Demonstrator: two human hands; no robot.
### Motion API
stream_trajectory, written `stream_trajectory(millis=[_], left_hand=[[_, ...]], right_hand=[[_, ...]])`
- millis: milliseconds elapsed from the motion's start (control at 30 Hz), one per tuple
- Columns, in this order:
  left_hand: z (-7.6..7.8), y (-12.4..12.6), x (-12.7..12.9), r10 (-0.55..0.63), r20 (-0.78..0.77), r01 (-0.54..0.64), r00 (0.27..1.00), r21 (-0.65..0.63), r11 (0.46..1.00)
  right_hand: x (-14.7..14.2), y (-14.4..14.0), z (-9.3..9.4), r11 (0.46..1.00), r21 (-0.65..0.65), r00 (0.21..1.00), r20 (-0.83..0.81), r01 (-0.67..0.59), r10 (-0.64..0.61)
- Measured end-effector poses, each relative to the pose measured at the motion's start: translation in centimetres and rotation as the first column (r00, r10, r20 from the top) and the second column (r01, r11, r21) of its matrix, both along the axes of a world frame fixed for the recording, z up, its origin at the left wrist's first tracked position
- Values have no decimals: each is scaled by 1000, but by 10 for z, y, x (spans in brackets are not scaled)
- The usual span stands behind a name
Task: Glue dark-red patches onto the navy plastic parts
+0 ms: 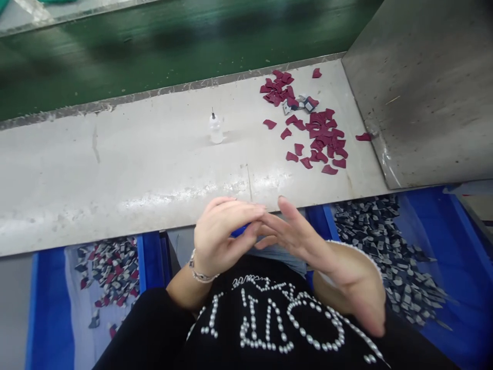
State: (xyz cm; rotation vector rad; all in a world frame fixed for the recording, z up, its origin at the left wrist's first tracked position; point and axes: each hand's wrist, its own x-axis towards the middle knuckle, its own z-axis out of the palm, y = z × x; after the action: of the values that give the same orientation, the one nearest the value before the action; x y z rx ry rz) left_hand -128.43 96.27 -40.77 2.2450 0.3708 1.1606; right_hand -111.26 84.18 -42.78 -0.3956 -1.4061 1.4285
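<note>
My left hand (227,231) is over my lap, just off the table's front edge. Its fingers are stretched out, with the thumb held apart below them. My right hand (304,246) comes in from the other side, fingers long and thumb raised. The fingertips of the two hands meet or overlap in front of me, and nothing shows as held in either. Farther back on the table (154,169) stands a small clear bottle (216,129) with a thin dark tip. Many maroon curved pieces (323,133) lie scattered to its right, with a few grey and dark pieces (309,105) among them.
A blue bin (144,262) at lower left holds mixed maroon, grey and dark pieces (115,267). Another blue bin (454,246) at lower right holds dark and grey pieces (389,257). A metal panel (423,92) closes the table's right end; a green strip (173,51) runs behind.
</note>
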Motion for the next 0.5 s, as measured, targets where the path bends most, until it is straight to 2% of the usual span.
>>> stream_trajectory(millis=[100,167,300,367,500], left_hand=[[9,16,-12,-98,-123,119,988,176,977],[13,24,-18,-79,-144,119,986,300,947],[14,30,-21,-44,-152,113,987,477,872],[14,30,-20,-51,-155,123,987,503,855],[15,27,-19,-19,-190,102,982,442,891]], right_hand=[[15,-2,-1,989,-62,987,-96,-133,127],[17,-3,-2,978,-100,970,-177,-184,165],[12,-2,-5,967,-158,955,-253,-200,157],[10,0,-6,965,-171,949,-280,-201,148],[8,5,-9,972,-122,924,-352,-201,147]])
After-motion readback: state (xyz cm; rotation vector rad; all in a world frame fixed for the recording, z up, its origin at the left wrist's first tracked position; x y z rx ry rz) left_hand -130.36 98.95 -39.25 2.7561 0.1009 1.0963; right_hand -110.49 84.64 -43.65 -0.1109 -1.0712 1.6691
